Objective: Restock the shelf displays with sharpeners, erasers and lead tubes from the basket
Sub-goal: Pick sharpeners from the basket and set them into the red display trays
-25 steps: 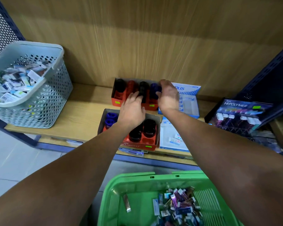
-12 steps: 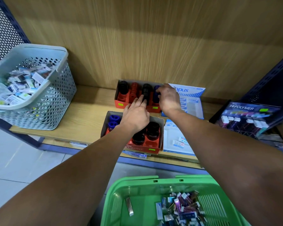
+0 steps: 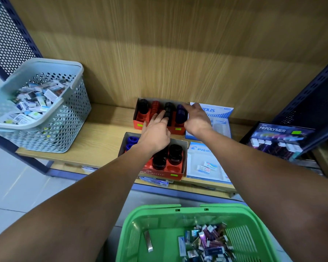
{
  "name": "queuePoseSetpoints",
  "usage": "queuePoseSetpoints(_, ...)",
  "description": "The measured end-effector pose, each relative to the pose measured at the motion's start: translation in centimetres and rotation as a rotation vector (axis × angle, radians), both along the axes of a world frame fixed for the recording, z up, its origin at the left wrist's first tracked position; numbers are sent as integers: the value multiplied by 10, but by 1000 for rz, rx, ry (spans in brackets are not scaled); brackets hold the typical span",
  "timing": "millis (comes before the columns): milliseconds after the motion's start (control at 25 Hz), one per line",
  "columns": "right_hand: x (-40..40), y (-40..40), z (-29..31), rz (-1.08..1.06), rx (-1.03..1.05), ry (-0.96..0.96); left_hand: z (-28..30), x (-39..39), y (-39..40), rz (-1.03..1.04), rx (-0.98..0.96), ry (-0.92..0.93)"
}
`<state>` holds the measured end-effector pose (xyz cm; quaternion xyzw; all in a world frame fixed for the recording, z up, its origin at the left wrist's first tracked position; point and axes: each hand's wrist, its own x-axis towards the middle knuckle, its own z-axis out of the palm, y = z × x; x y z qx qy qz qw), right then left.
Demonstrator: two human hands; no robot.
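Observation:
Two red display boxes of round sharpeners stand on the wooden shelf. The back box point(image 3: 140, 124) holds black, red and blue sharpeners. The front box point(image 3: 159, 173) holds blue and black ones. My left hand point(image 3: 155, 133) reaches over the front box, its straight fingers touching a black sharpener point(image 3: 168, 108) in the back box. My right hand point(image 3: 196, 119) curls round the blue sharpener point(image 3: 180, 114) at the back box's right end. Below me, the green basket point(image 3: 159, 210) holds several small packs and tubes.
A grey perforated basket point(image 3: 45, 129) full of small boxes sits at the shelf's left. A Campus box point(image 3: 220, 114) and a Pilot eraser box point(image 3: 203, 163) lie right of the sharpeners. A Hi-Polymer lead display point(image 3: 280, 137) stands far right by a blue mesh panel.
My left fingers have slid forward onto the black sharpener in the back box. My right hand stays at the blue sharpener. The view has shifted slightly.

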<state>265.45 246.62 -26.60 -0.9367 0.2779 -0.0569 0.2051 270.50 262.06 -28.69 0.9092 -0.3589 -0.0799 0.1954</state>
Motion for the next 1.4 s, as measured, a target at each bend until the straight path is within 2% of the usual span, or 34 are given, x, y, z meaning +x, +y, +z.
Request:
queuePoseSetpoints(120,-44,19,8,-23,59,-292,21,-24,11,-3,-122,-54)
queuePoseSetpoints(200,-83,44,7,-30,143,-400,34,-55,20,-47,-138,-65)
queuePoseSetpoints(400,-188,107,-18,101,198,-374,25,-148,58,-186,-44,-10)
queuePoseSetpoints(520,-231,125,-46,195,135,-177,-1,-188,87,-325,123,73)
queuePoseSetpoints(680,-258,143,-85,311,169,303,-42,-211,113,-396,473,199)
queuePoseSetpoints(760,-261,157,-107,385,191,458,-65,-221,121,-415,594,247)
queuePoseSetpoints(1080,-262,201,-186,624,313,801,-140,-238,146,-409,895,450)
queuePoseSetpoints(1240,-265,216,-207,800,354,934,-168,-244,156,-372,960,543)
queuePoseSetpoints(1320,-271,225,-213,949,349,1029,-175,-244,157,-454,999,513)
queuePoseSetpoints(1400,-275,232,-220,972,349,1110,-177,-247,155,-488,969,519)
